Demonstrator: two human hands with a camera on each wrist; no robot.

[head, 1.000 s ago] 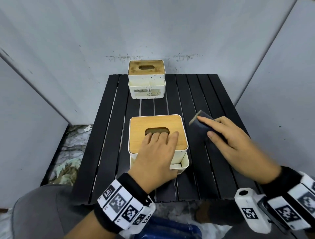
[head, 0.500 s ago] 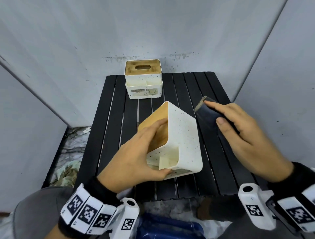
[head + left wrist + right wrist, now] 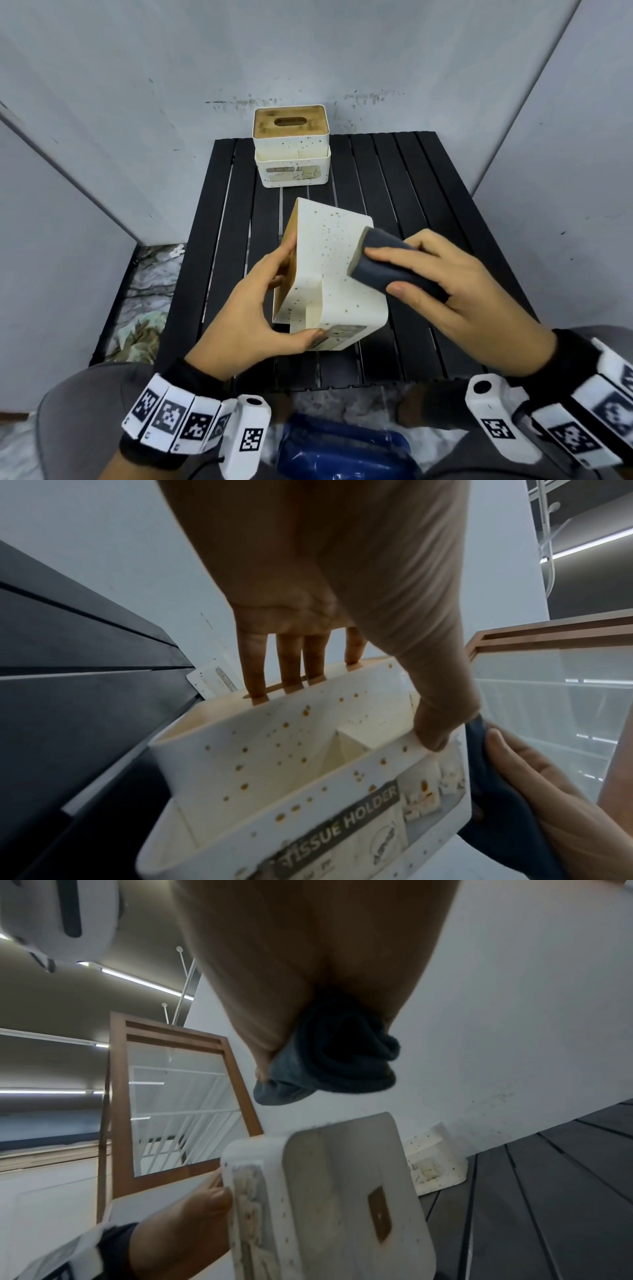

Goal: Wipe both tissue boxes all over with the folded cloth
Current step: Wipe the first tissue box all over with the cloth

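A white speckled tissue box (image 3: 329, 253) with a wooden lid is tipped on its side above the black slatted table (image 3: 445, 192). My left hand (image 3: 260, 301) grips it, fingers on the lid side and thumb on the labelled front (image 3: 342, 823). My right hand (image 3: 445, 284) holds the folded dark grey cloth (image 3: 383, 263) against the box's upturned wall; in the right wrist view the cloth (image 3: 329, 1058) bunches under the fingers just above the box (image 3: 335, 1191). A second, matching tissue box (image 3: 292, 147) stands upright at the table's far edge.
Grey walls close in the table at the back and on both sides. Crumpled plastic sheeting (image 3: 144, 301) lies on the floor to the left. A blue object (image 3: 342, 445) sits below the table's near edge, between my knees.
My left hand lifted the near box off the table and tipped it onto its side. My right hand brought the cloth left, from beside the box onto its upturned wall.
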